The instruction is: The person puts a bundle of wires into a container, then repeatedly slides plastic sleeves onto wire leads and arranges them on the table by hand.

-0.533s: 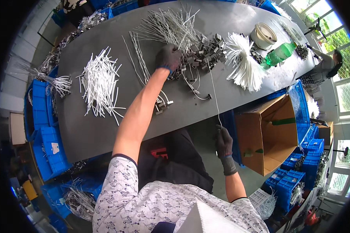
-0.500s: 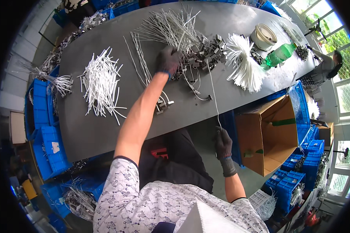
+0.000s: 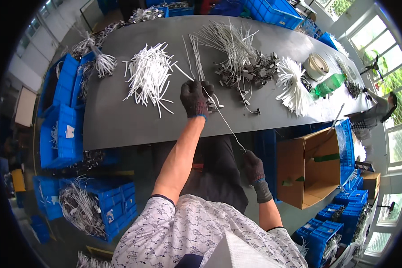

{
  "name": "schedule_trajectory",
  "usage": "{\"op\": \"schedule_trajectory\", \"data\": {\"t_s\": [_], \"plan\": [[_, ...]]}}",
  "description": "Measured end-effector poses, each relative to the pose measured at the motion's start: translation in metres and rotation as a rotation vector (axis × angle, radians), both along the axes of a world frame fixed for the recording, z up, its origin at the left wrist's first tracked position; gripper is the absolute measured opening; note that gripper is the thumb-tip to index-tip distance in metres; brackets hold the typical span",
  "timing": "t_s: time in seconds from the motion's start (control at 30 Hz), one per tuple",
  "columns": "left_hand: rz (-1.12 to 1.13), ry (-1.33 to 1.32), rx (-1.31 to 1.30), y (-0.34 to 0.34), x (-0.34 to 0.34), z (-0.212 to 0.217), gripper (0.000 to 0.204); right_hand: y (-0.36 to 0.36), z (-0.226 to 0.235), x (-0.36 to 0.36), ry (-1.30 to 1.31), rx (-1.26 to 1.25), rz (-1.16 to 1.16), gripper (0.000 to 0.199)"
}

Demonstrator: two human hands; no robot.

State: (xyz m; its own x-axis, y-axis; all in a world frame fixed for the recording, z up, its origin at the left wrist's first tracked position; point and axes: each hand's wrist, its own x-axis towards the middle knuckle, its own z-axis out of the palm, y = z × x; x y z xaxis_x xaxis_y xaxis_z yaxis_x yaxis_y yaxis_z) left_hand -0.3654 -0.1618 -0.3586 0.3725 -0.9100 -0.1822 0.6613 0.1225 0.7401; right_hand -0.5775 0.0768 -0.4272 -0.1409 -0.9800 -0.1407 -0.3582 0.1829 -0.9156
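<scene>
Head view, left hand: the gloved left hand (image 3: 194, 98) is over the grey table (image 3: 114, 123), its fingers curled together and pinching the lower end of a white tube (image 3: 184, 71), which points up and to the left.
Right hand: the gloved right hand (image 3: 255, 169) is lower, off the table's near edge and left of the cardboard box (image 3: 291, 167); its fingers are folded in on the lower end of a thin pale wire (image 3: 229, 127).
Wire: it runs in a slight bend from the left hand down to the right hand, crossing the near edge; whether its upper end sits inside the tube, I cannot tell.
Beside the left hand: small blocks with white leads (image 3: 215, 105) lie just to its right, and loose wires (image 3: 195, 56) stretch away beyond it.
Left pile: a heap of white tubes (image 3: 147, 73) is spread on the table.
Centre pile: fanned wires (image 3: 225, 40) end among dark metallic blocks (image 3: 250, 72).
Right end: a bundle of white tubing (image 3: 292, 87) lies near a pale tub (image 3: 316, 67) and a green plastic bottle (image 3: 330, 85) on its side.
Around the table: blue crates (image 3: 61, 138) stand to the left, and another person (image 3: 374, 109) is at the far right.
</scene>
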Motion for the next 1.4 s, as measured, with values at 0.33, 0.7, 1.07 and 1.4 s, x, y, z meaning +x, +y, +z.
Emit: {"op": "schedule_trajectory", "data": {"t_s": [0.33, 0.7, 1.07, 1.4], "plan": [[-0.416, -0.259, -0.037, 0.035, 0.011, -0.037, 0.008, -0.016, 0.011, 0.031, 0.027, -0.164, 0.031, 0.021], [-0.431, -0.185, 0.067, 0.008, 0.026, -0.03, 0.012, 0.01, 0.044, 0.01, 0.088, -0.198, 0.038, 0.019], [-0.766, -0.41, -0.039, 0.033, -0.01, -0.051, 0.02, -0.006, -0.002, 0.029, -0.219, 0.085, -0.068, 0.043], [-0.815, -0.69, -0.006, 0.111, -0.035, -0.083, 0.028, -0.109, -0.017, 0.036, -0.467, 0.122, -0.252, 0.067]]}}
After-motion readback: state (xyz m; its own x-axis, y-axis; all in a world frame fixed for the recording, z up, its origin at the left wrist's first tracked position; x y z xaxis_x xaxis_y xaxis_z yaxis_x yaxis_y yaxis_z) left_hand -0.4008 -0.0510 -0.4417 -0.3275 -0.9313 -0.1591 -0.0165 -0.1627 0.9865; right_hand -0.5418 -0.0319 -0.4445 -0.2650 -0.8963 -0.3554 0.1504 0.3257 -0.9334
